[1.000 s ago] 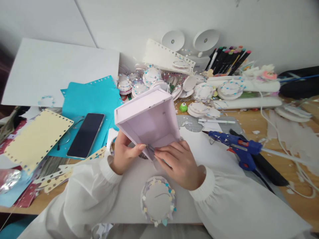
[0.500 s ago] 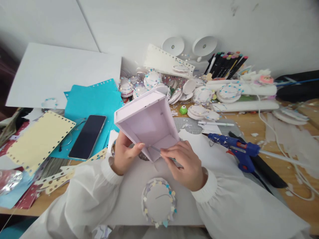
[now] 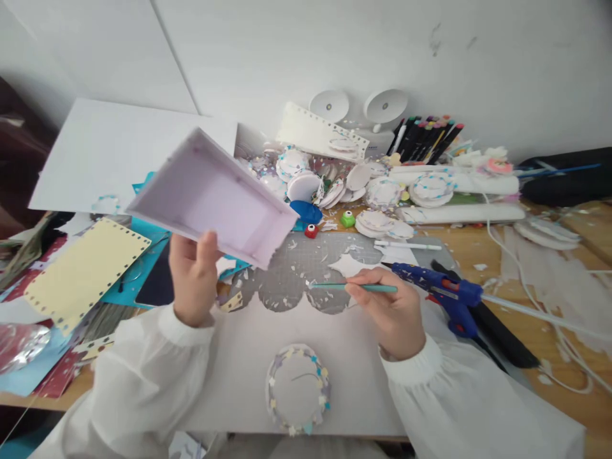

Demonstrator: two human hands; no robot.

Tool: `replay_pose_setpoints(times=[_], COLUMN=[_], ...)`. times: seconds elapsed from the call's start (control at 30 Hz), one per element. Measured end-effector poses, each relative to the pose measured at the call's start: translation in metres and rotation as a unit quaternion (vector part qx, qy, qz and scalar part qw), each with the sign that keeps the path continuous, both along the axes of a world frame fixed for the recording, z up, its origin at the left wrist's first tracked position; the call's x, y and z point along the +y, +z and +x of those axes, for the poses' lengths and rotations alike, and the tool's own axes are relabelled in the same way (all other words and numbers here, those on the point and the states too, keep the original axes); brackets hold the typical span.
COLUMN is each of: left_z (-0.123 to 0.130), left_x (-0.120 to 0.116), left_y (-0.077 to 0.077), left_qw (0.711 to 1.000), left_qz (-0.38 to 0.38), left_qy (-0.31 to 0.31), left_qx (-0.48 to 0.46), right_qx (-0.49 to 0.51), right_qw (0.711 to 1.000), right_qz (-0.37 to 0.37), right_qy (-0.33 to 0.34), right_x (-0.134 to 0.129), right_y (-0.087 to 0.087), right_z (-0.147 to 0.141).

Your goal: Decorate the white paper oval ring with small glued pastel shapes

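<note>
My left hand (image 3: 194,280) grips a pale lilac open-topped box (image 3: 224,197) by its lower edge, tilted so the inside faces me. In my right hand (image 3: 389,306) a slim teal pen-like tool (image 3: 354,287) is pinched, its thin tip pointing left over the cutting mat (image 3: 287,268). A small whitish bit shows at that tip; whether it sticks there I cannot tell. Below both hands, a round white disc (image 3: 300,395) ringed with coloured star and flower shapes lies on a white scalloped sheet (image 3: 239,389).
A blue glue gun (image 3: 440,287) lies right of my right hand. Markers (image 3: 425,137), a two-headed white lamp (image 3: 329,105) and decorated discs (image 3: 382,191) crowd the back. At left are a phone (image 3: 155,280), yellow paper (image 3: 88,268) and a white board (image 3: 143,153). Paper scraps dot the mat.
The box has moved up and left in my left hand and turned. My right hand has drawn the tool away from the box, to the right. Small red and blue things now show behind.
</note>
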State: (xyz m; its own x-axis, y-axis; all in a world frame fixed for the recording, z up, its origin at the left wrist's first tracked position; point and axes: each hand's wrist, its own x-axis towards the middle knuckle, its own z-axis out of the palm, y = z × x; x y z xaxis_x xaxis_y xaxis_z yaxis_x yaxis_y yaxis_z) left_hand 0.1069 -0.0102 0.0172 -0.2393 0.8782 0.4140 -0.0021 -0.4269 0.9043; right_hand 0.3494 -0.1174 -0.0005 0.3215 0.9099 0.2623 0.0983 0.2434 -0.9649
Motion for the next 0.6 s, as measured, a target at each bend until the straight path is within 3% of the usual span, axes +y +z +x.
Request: replay_pose_setpoints(times=[0.1,0.2,0.3,0.4,0.6], left_z=[-0.011,-0.021,-0.027,-0.025,-0.023], left_x=[0.019,0.040,0.054,0.059,0.064], left_y=[0.020,0.029,0.025,0.014,-0.002], left_qw=[0.999,0.990,0.976,0.969,0.973], left_qz=[0.019,0.042,0.040,0.008,-0.020], left_qy=[0.042,0.083,0.107,0.094,0.038], left_qx=[0.028,0.101,0.184,0.230,0.226], right_qx=[0.017,0.028,0.034,0.041,0.045], right_qw=[0.999,0.995,0.991,0.989,0.990], right_qz=[-0.031,-0.063,-0.084,-0.094,-0.092], right_qy=[0.034,0.076,0.103,0.108,0.100], right_x=[0.002,0.002,0.001,0.001,0.002], right_y=[0.000,0.000,0.001,0.002,0.004], right_z=[0.000,-0.002,-0.003,-0.004,-0.003])
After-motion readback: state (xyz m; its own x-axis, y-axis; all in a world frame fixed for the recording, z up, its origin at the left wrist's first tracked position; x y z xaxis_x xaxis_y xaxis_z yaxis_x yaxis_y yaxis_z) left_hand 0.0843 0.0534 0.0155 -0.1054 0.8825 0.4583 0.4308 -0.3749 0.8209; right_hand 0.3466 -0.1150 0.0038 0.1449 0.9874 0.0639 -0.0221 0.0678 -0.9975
